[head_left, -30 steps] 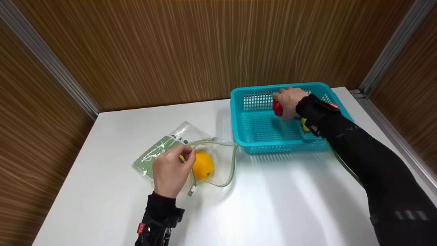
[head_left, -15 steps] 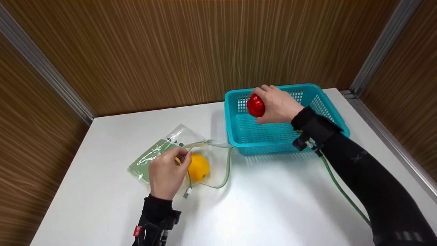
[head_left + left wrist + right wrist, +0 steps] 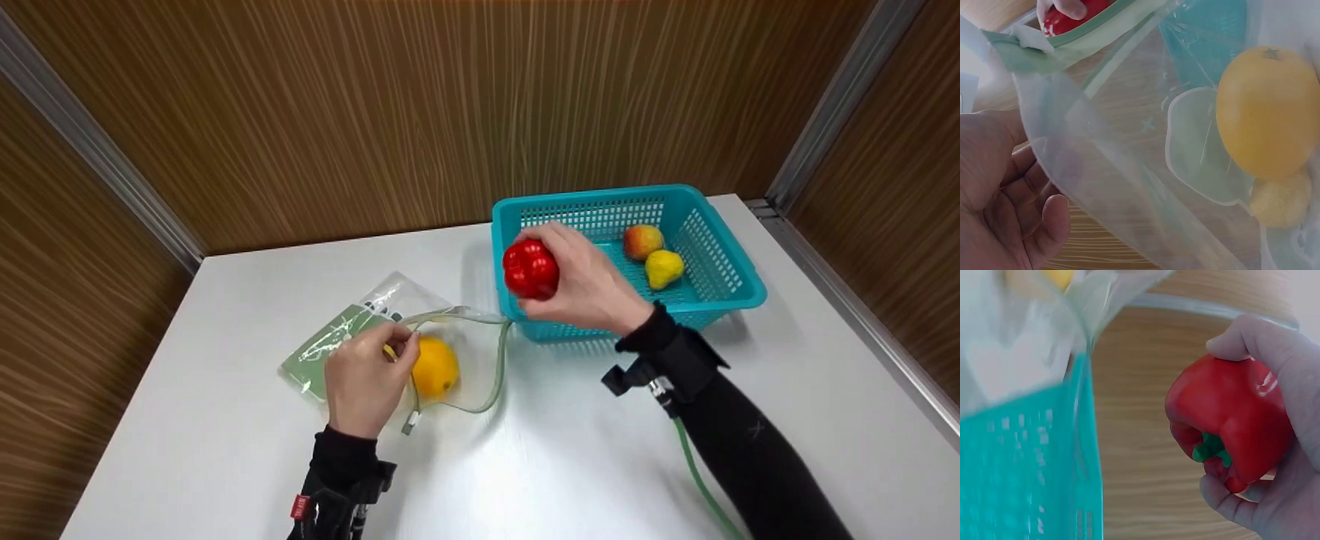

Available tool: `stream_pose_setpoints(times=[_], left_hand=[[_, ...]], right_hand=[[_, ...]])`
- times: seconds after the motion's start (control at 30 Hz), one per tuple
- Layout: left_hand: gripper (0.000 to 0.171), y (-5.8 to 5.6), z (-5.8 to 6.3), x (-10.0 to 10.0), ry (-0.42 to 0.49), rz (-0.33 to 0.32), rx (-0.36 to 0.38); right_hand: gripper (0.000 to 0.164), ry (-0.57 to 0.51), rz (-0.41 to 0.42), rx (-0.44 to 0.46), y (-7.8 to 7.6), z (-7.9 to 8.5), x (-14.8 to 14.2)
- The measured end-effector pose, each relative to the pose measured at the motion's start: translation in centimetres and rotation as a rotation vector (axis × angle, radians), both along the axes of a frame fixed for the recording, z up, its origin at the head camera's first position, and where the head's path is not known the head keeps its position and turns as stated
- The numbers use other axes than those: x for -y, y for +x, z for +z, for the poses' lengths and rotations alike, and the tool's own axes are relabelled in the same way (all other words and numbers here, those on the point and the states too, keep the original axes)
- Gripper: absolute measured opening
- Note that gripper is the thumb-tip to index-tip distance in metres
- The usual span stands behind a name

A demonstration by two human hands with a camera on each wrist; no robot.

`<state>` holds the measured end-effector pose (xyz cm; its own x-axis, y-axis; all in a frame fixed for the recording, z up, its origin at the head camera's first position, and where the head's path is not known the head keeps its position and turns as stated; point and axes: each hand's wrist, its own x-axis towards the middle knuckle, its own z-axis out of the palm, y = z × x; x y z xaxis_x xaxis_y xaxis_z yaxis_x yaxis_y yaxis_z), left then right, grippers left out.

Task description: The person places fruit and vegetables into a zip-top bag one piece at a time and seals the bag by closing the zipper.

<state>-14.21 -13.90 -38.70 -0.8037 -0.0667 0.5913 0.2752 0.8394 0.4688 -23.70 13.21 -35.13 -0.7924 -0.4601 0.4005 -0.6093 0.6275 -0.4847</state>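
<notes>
Bag [image 3: 330, 351], orange [image 3: 436, 369] inside, is pinched by the left hand [image 3: 366, 381]; pepper [image 3: 530, 269], carried leftward since the earlier frame, is gripped by the right hand [image 3: 589, 281] near the basket's [image 3: 607, 196] left end. Peach [image 3: 643, 242] and yellow fruit [image 3: 664, 269] in it, previously hidden, are exposed.

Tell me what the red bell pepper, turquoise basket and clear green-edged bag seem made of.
Glossy red bell pepper: probably moulded plastic, from its sharp highlights, though possibly real.
Turquoise rectangular basket: likely rigid plastic, slightly glossy, with regular perforations.
Clear green-edged bag: apparently thin, shiny plastic film, being see-through and creased.
</notes>
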Motion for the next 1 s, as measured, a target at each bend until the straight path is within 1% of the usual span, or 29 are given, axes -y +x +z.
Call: stream_pose_setpoints(times=[0.2, 0.4, 0.57, 0.7, 0.87, 1.0], left_hand=[[0.011, -0.2, -0.1, -0.1, 0.002, -0.004, 0.006], [0.011, 0.1, -0.1, -0.2, 0.002, -0.005, 0.006], [0.01, 0.2, 0.1, -0.3, 0.003, -0.012, -0.002], [0.01, 0.2, 0.3, -0.4, 0.003, -0.009, 0.013], [0.01, 0.3, 0.2, -0.3, 0.01, 0.001, 0.035], [0.011, 0.2, 0.1, -0.2, 0.005, 0.001, 0.04]], right_hand=[[0.073, -0.099, 0.009, 0.025, 1.8, -0.9, 1.3], [0.073, -0.142, 0.01, 0.046, 3.2, -1.5, 2.1], [0.074, -0.147, 0.006, 0.029, 3.9, -1.5, 2.2], [0.074, -0.14, -0.001, 0.007, 4.5, -1.6, 2.1], [0.07, -0.108, 0.009, -0.019, 4.9, -2.0, 2.5], [0.07, -0.069, 0.026, -0.025, 5.3, -2.4, 2.9]])
